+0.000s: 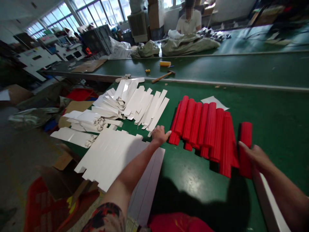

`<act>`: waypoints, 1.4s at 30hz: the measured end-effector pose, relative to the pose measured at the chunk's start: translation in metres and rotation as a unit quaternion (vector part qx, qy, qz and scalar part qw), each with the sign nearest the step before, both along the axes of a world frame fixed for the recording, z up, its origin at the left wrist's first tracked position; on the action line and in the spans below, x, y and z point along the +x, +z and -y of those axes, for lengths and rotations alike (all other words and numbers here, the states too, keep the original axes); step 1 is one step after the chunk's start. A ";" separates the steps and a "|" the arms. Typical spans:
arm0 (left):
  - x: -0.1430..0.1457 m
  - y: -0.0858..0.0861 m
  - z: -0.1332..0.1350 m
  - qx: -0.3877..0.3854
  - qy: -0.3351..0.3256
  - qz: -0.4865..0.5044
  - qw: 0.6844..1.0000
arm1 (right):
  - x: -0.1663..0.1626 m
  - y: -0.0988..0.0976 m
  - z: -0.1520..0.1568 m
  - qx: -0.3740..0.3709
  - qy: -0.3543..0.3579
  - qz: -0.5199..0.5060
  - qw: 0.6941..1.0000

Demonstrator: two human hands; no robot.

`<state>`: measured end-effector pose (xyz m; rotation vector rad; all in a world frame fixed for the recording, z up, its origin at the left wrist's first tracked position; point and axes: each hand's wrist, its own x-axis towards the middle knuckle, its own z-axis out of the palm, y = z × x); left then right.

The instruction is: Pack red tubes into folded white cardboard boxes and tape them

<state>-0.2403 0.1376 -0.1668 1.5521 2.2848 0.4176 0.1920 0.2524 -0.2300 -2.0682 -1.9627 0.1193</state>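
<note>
My left hand (159, 134) reaches over the green table, thumb spread away from the fingers. Its fingertips are at the lower end of the loose white card strips (154, 109); nothing shows lifted in it. Under my left forearm lies a row of flat white card pieces (108, 154). On the right, my right hand (260, 159) is closed around a single red ribbed roll (246, 135), thumb across it and the other fingers partly hidden. Between my hands is a stack of similar red rolls (210, 125). A long white box-like piece (272, 199) lies beside my right forearm.
Beyond the strips, a hammer (164, 76) and a yellow roll (165, 63) lie on the far green surface. A white sheet (214, 102) sits behind the red rolls. Red crate (36, 206) stands lower left. Another person (190, 21) sits behind olive sacks (188, 45).
</note>
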 end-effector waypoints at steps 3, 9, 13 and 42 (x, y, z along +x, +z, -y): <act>0.011 -0.020 0.103 -0.018 0.017 -0.066 0.997 | -0.014 0.011 0.032 0.044 -0.060 0.007 0.997; 0.050 -0.079 0.206 -0.016 0.016 -0.208 0.978 | -0.100 0.013 0.131 0.152 0.150 -0.014 0.977; 0.065 -0.088 0.217 0.006 0.029 -0.227 0.973 | -0.155 0.014 0.181 0.154 0.223 0.064 0.960; 0.069 -0.060 0.278 0.101 -0.171 -0.247 0.948 | -0.227 0.018 0.255 0.048 0.612 0.096 0.783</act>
